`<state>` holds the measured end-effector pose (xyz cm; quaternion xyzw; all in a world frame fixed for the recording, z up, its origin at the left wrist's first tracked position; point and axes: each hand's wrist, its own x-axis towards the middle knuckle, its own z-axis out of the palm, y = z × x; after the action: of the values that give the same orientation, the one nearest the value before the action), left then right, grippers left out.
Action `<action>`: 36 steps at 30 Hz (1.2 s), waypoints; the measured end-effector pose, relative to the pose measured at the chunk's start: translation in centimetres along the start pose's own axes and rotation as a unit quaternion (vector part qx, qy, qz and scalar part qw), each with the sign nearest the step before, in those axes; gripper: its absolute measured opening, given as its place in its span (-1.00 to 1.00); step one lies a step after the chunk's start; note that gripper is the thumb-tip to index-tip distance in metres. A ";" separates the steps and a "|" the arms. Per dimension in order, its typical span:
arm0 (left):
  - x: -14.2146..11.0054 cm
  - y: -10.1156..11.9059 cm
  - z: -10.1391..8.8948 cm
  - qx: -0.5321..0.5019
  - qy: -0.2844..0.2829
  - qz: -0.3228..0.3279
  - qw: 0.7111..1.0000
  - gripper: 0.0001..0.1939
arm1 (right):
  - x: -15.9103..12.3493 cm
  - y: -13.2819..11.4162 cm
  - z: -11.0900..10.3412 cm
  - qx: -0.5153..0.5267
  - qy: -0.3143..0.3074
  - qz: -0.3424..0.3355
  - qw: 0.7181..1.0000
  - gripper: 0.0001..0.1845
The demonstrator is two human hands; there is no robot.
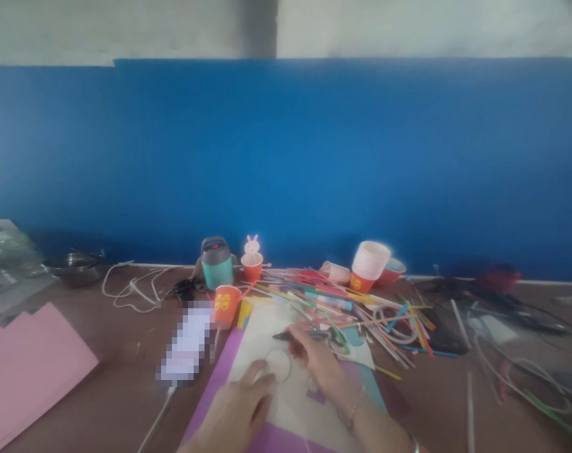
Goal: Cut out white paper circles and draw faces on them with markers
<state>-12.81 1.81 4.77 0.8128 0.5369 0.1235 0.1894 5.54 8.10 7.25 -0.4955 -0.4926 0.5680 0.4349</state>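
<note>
The right hand (309, 355) grips a black pen (280, 336) in closed fingers; the left hand (241, 406), fingers loosely open, touches white paper (286, 402)

Craft table (120, 402) (paper (260, 324), cups (371, 261))

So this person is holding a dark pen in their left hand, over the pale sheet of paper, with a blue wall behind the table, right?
Not quite: the head view shows the dark pen in the right hand, not the left. It is indeed over the pale sheet, with the blue wall behind the table.
</note>
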 end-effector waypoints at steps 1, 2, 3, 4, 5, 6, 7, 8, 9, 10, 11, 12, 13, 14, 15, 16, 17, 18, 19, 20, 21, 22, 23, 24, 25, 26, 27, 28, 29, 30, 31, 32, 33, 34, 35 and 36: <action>0.0 0.0 0.0 0.001 -0.001 -0.001 1.000 -0.58 | 0.1 0.2 0.1 0.008 0.002 0.005 1.000 -0.54; 0.0 0.0 0.0 0.001 -0.001 -0.002 1.000 -0.58 | 0.3 0.4 0.2 0.019 0.003 0.011 1.000 -0.55; 0.0 -0.1 0.0 0.000 -0.001 -0.002 1.000 -0.58 | 0.5 0.6 0.2 0.030 0.005 0.017 0.999 -0.55; -0.1 -0.1 0.0 -0.001 -0.001 -0.002 1.000 -0.58 | 0.6 0.7 0.3 0.040 0.006 0.022 0.999 -0.56; -0.1 -0.1 0.0 -0.003 0.000 -0.002 1.000 -0.58 | 0.7 0.8 0.4 0.048 0.005 0.023 0.999 -0.57; -0.1 0.0 -0.1 -0.004 0.001 -0.001 1.000 -0.58 | 0.7 0.8 0.4 0.052 0.003 0.023 0.998 -0.58; -0.1 0.0 -0.1 -0.005 0.002 0.000 1.000 -0.58 | 0.6 0.7 0.5 0.051 0.002 0.022 0.998 -0.60; -0.1 0.0 -0.1 -0.004 0.002 0.000 1.000 -0.59 | 0.6 0.6 0.5 0.047 0.004 0.022 0.999 -0.63; -0.1 0.1 -0.2 -0.004 0.002 0.000 1.000 -0.59 | 0.4 0.4 0.6 0.038 0.008 0.022 0.999 -0.66; -0.1 0.1 -0.2 -0.003 0.001 0.001 1.000 -0.59 | 0.3 0.3 0.6 0.024 0.012 0.022 0.999 -0.70; -0.1 0.1 -0.2 -0.003 0.000 0.001 1.000 -0.59 | 0.2 0.2 0.7 0.006 0.017 0.018 1.000 -0.74; -0.1 0.2 -0.2 -0.003 -0.001 0.001 1.000 -0.60 | 0.2 0.1 0.8 -0.015 0.021 0.010 1.000 -0.77; -0.1 0.2 -0.2 -0.003 -0.002 0.002 1.000 -0.60 | 0.1 0.1 0.9 -0.038 0.024 0.000 0.999 -0.80; -0.1 0.2 -0.2 -0.003 -0.002 0.003 1.000 -0.60 | 0.1 0.1 0.9 -0.061 0.023 -0.010 0.998 -0.82; -0.1 0.2 -0.2 -0.003 -0.001 0.004 1.000 -0.60 | 0.2 0.2 1.0 -0.079 0.021 -0.019 0.996 -0.83; -0.1 0.1 -0.2 -0.003 0.000 0.005 1.000 -0.61 | 0.3 0.4 1.0 -0.091 0.019 -0.025 0.995 -0.85; -0.1 0.1 -0.2 -0.003 0.001 0.006 1.000 -0.61 | 0.4 0.6 1.0 -0.096 0.017 -0.028 0.995 -0.87; -0.1 0.1 -0.2 -0.002 0.002 0.008 1.000 -0.61 | 0.4 0.8 1.0 -0.095 0.012 -0.027 0.995 -0.88; -0.1 0.0 -0.1 -0.001 0.002 0.008 1.000 -0.61 | 0.5 1.1 1.0 -0.092 0.006 -0.025 0.995 -0.86; -0.1 0.0 -0.1 0.001 0.001 0.008 1.000 -0.61 | 0.6 1.3 1.0 -0.087 -0.001 -0.023 0.996 -0.84; -0.1 0.0 -0.1 0.003 -0.001 0.007 1.000 -0.61 | 0.6 1.5 1.0 -0.085 -0.009 -0.022 0.996 -0.81; -0.1 0.0 -0.1 0.006 -0.002 0.007 1.000 -0.60 | 0.6 1.6 1.0 -0.086 -0.018 -0.025 0.996 -0.80; -0.1 -0.1 -0.1 0.008 -0.004 0.007 1.000 -0.60 | 0.6 1.7 1.0 -0.093 -0.025 -0.034 0.995 -0.80; -0.1 -0.1 -0.1 0.010 -0.005 0.008 1.000 -0.60 | 0.6 1.7 1.1 -0.102 -0.026 -0.046 0.993 -0.81; -0.1 -0.1 -0.1 0.011 -0.007 0.010 1.000 -0.60 | 0.6 1.7 1.1 -0.112 -0.021 -0.061 0.992 -0.82; -0.1 0.0 -0.1 0.012 -0.009 0.013 1.000 -0.60 | 0.6 1.6 1.1 -0.122 -0.010 -0.073 0.990 -0.84; -0.1 0.0 -0.1 0.012 -0.010 0.014 1.000 -0.60 | 0.6 1.5 1.1 -0.129 0.007 -0.080 0.988 -0.84; -0.1 0.0 -0.2 0.013 -0.012 0.014 1.000 -0.61 | 0.6 1.5 1.1 -0.133 0.023 -0.082 0.987 -0.84; -0.1 0.1 -0.2 0.014 -0.014 0.013 1.000 -0.62 | 0.7 1.5 1.1 -0.137 0.034 -0.082 0.987 -0.83; -0.1 0.1 -0.3 0.016 -0.016 0.013 1.000 -0.63 | 0.7 1.5 1.1 -0.141 0.040 -0.084 0.986 -0.82; -0.1 0.2 -0.4 0.019 -0.018 0.012 1.000 -0.63 | 0.7 1.5 1.1 -0.146 0.044 -0.088 0.984 -0.81; -0.1 0.2 -0.4 0.022 -0.020 0.011 0.999 -0.63 | 0.8 1.6 1.1 -0.152 0.047 -0.097 0.982 -0.79; -0.1 0.3 -0.5 0.026 -0.021 0.012 0.999 -0.63 | 0.8 1.6 1.2 -0.157 0.046 -0.109 0.980 -0.78; -0.1 0.3 -0.6 0.030 -0.024 0.013 0.999 -0.63 | 0.9 1.7 1.2 -0.161 0.047 -0.120 0.979 -0.78; -0.1 0.3 -0.6 0.033 -0.027 0.012 0.999 -0.63 | 0.9 1.8 1.2 -0.163 0.051 -0.126 0.977 -0.78; -0.1 0.4 -0.6 0.034 -0.031 0.012 0.999 -0.62 | 1.0 1.9 1.2 -0.164 0.055 -0.125 0.977 -0.79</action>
<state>-12.81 1.72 5.51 0.8286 0.5249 0.0822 0.1766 4.23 8.65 5.31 -0.5248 -0.6130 0.3924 0.4414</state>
